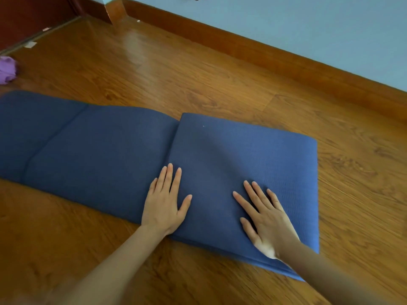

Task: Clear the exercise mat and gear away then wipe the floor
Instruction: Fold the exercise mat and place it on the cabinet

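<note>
Hands flat on mat, both palms down. Left hand lies with fingers straight and close together, thumb splayed toward 3 o'clock, fingertips pointing to 12; it sits on the folded flap's left edge, heel of palm at the mat's near border. Right hand has fingers straight and spread, pointing to about 11 o'clock, pressing the folded flap near its near-right corner. Neither hand grips anything; both just press down.

Mat is dark blue and lies on the floor, running from 9 o'clock to 3 o'clock across the view. Right end is folded over onto itself, making a thicker doubled block; the fold's free edge runs from 12 down to the left hand's fingertips. A crease line crosses the single layer at far left.

Floor is glossy wood planks. Purple cloth lies bunched at 10 o'clock, at frame edge, well apart from the mat. Skirting and pale blue wall run along 12 to 2 o'clock.
</note>
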{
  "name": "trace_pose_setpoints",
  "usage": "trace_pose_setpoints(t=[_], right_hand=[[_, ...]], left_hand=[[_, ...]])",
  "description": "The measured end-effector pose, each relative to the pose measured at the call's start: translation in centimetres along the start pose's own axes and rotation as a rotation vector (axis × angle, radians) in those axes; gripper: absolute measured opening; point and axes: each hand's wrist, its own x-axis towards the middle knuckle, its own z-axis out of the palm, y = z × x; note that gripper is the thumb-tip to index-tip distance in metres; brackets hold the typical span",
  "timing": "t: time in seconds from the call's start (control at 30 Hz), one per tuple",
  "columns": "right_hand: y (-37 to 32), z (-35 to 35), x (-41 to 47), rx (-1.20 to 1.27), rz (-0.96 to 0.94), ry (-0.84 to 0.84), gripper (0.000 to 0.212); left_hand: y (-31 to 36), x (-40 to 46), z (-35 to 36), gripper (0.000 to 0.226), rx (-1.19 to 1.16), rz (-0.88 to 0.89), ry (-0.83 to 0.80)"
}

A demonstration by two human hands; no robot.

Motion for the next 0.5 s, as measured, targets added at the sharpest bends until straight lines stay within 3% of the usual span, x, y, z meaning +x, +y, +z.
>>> trace_pose_setpoints(t=[0.27, 0.4, 0.5], right_hand=[[0.1, -1.0, 0.2, -0.071, 0.02, -0.079, 0.057], [-0.7, -2.2, -0.3, -0.078, 0.071, -0.1, 0.059], [-1.1, -2.6, -1.2, -0.105, 0.082, -0.072, 0.061]], left_hand=[[0.1, 0.2, -0.8, 0.09, -0.054, 0.004, -0.06], [0.8, -1.7, -2.2, 0.072, -0.076, -0.042, -0.027], [0.5, -4.7, -2.3, 0.065, -0.105, 0.026, -0.004]])
